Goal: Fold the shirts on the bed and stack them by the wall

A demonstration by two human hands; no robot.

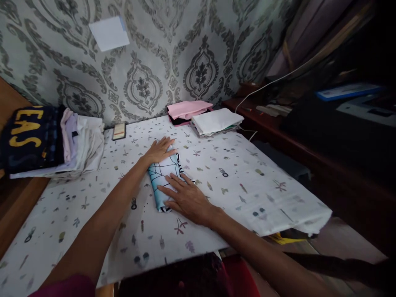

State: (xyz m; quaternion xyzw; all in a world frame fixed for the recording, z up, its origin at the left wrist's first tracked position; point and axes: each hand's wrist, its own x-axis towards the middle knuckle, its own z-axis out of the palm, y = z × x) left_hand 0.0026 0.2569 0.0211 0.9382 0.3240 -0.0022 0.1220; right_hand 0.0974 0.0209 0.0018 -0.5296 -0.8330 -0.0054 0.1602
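A folded garment (162,171), white and light blue with black web-like lines and some black lettering, lies on the patterned white cloth (222,198) that covers the table. My left hand (160,150) rests flat on its far end, fingers stretched toward the right. Across its near right part lies my right hand (188,198), palm down with the fingers spread. Both hands press on the fabric from above and grip nothing. Part of the garment's lettering is hidden beneath my right fingers.
At the left edge sits a pile of clothes, a dark one with yellow letters (26,138) at its front. Folded pink cloth (188,109) and folded white cloth (216,121) lie at the back. A small box (119,131) stands near the wall. A white cable (272,86) runs at right.
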